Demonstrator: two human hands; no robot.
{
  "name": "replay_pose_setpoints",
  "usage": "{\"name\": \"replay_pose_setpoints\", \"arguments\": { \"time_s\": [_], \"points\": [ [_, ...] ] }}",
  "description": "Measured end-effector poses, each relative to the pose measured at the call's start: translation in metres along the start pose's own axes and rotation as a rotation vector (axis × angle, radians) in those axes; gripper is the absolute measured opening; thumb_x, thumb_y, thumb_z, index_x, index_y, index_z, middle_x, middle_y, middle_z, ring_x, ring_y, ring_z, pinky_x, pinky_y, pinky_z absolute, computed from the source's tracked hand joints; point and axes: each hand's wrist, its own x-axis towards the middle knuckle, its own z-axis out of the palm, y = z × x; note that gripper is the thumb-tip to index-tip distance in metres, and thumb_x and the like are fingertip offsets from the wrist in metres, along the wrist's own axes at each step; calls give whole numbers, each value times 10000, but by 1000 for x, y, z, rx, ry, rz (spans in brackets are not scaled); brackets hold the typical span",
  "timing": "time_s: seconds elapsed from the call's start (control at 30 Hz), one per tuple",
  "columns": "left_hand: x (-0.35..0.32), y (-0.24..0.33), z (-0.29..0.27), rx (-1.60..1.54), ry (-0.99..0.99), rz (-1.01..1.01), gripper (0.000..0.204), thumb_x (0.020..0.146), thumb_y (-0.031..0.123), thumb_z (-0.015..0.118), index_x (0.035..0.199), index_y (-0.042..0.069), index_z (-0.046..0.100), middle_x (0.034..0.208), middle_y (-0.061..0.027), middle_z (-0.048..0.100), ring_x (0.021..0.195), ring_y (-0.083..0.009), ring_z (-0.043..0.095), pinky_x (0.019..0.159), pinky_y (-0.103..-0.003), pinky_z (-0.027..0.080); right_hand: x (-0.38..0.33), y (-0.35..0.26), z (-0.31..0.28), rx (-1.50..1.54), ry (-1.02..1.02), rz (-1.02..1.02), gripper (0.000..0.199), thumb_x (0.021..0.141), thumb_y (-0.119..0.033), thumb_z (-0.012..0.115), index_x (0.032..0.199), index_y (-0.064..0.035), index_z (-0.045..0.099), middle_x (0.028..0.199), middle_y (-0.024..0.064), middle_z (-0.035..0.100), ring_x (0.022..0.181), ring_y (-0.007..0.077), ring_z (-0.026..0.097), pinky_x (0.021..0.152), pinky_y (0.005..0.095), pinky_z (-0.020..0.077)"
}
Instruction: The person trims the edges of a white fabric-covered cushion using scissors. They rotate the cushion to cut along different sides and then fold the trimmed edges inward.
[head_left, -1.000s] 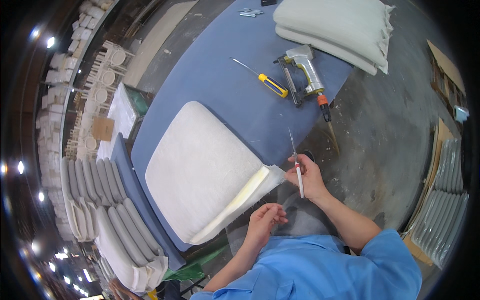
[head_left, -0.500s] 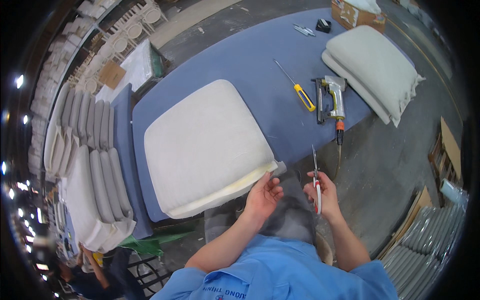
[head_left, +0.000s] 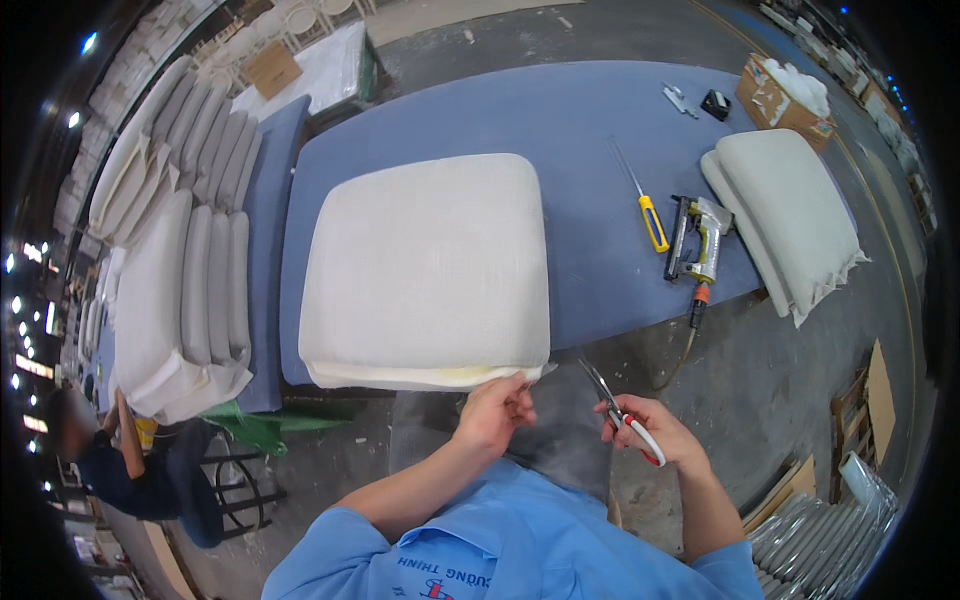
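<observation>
A seat cushion (head_left: 425, 265) in off-white fabric lies on the blue-covered table, its open near edge showing a strip of yellowish foam. At the near right corner, the thumb and fingers of my left hand (head_left: 497, 412) pinch the loose fabric edge. My right hand (head_left: 658, 436) is closed around red-and-white handled scissors (head_left: 598, 382) just right of that corner. Their blades point up and left toward the cushion, apart from the fabric.
A yellow screwdriver (head_left: 653, 222) and a staple gun (head_left: 708, 240) with a hose lie on the blue table (head_left: 590, 130). Stacked cushions (head_left: 800, 210) stand at the right, more cushions (head_left: 160, 290) at the left. A cardboard box (head_left: 775, 98) is behind; a person (head_left: 130, 460) sits lower left.
The view has shifted, and the cushion now appears squarer to me. My right hand has tilted the scissors from upright toward the left. My left hand has closed on the fabric edge.
</observation>
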Motion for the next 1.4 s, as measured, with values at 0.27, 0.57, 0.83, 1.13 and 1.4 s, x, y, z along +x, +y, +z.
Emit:
{"name": "replay_pose_setpoints", "arguments": {
  "time_s": [0.27, 0.57, 0.83, 1.13, 1.4],
  "points": [
    [-10, -25, -19, -99, -1, -73, 239, 1043, 320, 625, 1004, 84, 628, 872, -36, 670, 762, -207, 671, 750, -384, 545, 33, -21, -25, -266, -349, 388, 448, 1006, -332, 689, 1348, -48, 635, 913, 19, 694, 806, 92, 630, 731, 267, 527],
    [-10, -21, -11, -35, 70, -66, 212, 1036, 291, 643, 993, 86, 616, 841, -27, 643, 733, -202, 662, 712, -379, 537, 65, -45, -35, -437, -478, 431, 391, 1023, -324, 659, 1300, -48, 653, 864, 18, 673, 737, 98, 630, 672, 275, 529],
    [-12, -19, -6, -61, 47, -75, 186, 1038, 256, 632, 944, 96, 617, 799, -16, 631, 692, -191, 648, 696, -365, 528, 82, -47, -35, -455, -494, 437, 403, 1017, -349, 665, 1274, -39, 661, 807, 6, 654, 724, 92, 626, 654, 266, 518],
    [-12, -20, -4, -46, 57, -68, 185, 1046, 254, 621, 958, 93, 601, 803, -17, 626, 688, -189, 643, 692, -360, 529, 107, -66, -35, -597, -513, 421, 497, 952, -444, 748, 1270, -65, 701, 797, -34, 627, 700, 71, 582, 611, 262, 487],
    [-14, -21, -4, -67, 40, -84, 191, 1046, 267, 625, 1016, 85, 575, 841, -28, 619, 714, -195, 640, 709, -360, 530, 133, -76, -46, -619, -610, 408, 579, 890, -499, 809, 1281, -82, 715, 756, -42, 610, 689, 68, 553, 606, 259, 468]
  ]
}}
